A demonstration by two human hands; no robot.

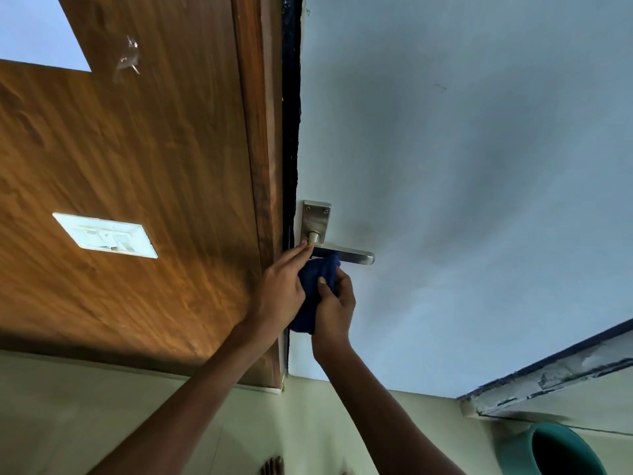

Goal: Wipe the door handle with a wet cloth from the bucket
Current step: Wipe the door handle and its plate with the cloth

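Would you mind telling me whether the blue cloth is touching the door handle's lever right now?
Touching. In the head view, the blue cloth, gripped by the right hand, presses up against the underside of the door handle, with no gap visible.

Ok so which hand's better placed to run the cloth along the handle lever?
Probably the right hand: it grips the blue cloth just under the lever. The left hand only fingers the handle's spindle, beside the cloth.
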